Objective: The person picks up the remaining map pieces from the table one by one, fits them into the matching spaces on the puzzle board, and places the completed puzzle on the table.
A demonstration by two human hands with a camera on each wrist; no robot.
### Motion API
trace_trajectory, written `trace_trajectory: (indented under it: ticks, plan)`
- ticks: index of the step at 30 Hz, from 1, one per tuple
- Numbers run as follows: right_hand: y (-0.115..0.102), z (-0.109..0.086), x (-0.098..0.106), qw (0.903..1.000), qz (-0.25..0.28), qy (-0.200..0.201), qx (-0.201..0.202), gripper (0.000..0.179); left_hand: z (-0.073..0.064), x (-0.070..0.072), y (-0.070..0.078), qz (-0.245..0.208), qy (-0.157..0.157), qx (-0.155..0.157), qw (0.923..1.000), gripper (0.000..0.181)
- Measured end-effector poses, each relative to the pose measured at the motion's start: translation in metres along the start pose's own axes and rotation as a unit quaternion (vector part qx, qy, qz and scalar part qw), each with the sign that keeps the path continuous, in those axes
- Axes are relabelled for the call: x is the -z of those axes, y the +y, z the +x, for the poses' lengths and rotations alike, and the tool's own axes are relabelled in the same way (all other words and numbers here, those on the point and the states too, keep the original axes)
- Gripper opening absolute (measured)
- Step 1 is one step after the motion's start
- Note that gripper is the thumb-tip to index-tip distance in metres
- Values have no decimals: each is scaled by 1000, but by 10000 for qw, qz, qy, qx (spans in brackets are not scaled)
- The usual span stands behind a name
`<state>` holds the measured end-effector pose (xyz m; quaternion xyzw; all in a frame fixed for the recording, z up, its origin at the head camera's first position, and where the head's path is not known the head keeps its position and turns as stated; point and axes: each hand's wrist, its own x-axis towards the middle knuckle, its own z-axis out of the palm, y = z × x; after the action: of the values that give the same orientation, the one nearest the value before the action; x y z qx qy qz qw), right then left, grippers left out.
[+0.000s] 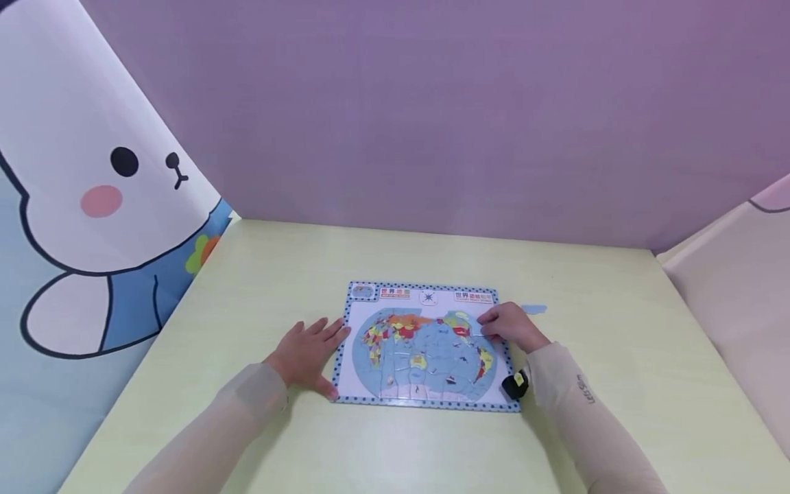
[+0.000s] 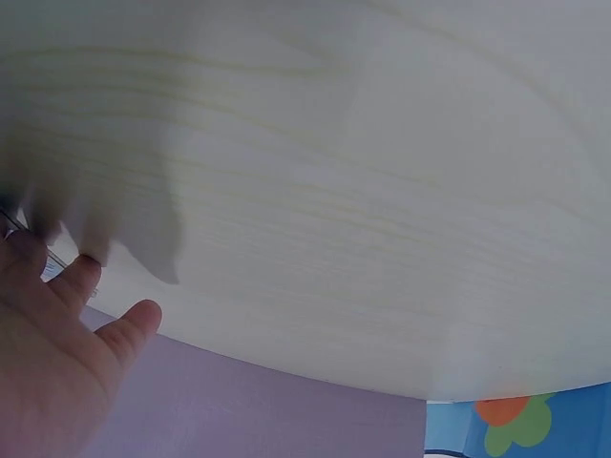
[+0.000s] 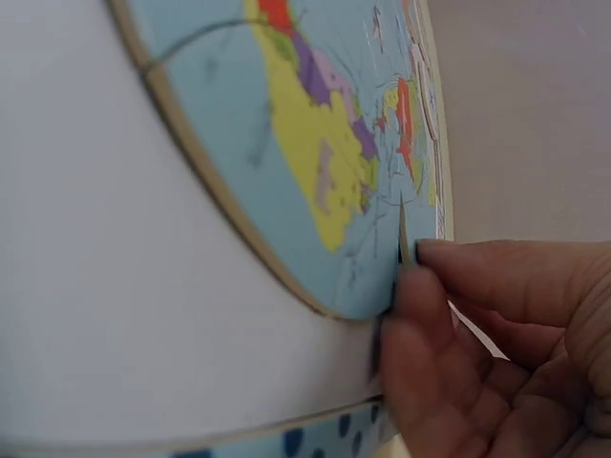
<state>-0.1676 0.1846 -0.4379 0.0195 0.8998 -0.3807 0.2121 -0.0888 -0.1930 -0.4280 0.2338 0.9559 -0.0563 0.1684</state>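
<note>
A world map jigsaw puzzle (image 1: 426, 357) lies flat on the table, its light blue oval set in a white frame with a dotted blue border. Pale backing shows in a notch along the oval's top. My left hand (image 1: 308, 353) rests with spread fingers on the frame's left edge; the left wrist view catches only part of this hand (image 2: 57, 334). At the oval's upper right, my right hand (image 1: 513, 326) pinches a thin puzzle piece (image 3: 402, 234) between thumb and fingers. That piece is seen nearly edge-on, against the map's rim, and is mostly hidden by the fingers.
A loose blue puzzle piece (image 1: 533, 309) lies on the table (image 1: 278, 261) just right of the board. A black object with a yellow mark (image 1: 515, 385) sits by the right wrist, over the board's lower right corner. A purple wall (image 1: 432, 123) stands behind.
</note>
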Motion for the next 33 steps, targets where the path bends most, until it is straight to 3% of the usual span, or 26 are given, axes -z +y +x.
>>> trace_trajectory:
  ticks: [17, 26, 33]
  plan:
    - [-2, 3, -1, 9995, -254, 178, -21, 19, 6, -2, 0, -7, -86, 21, 10000, 113]
    - [0, 4, 0, 9997, -103, 117, -167, 15, 4, 0, 2, -87, -103, 11, 9999, 113]
    - [2, 6, 5, 9999, -50, -24, 108, 22, 5, -1, 1, -54, -101, 27, 9999, 113]
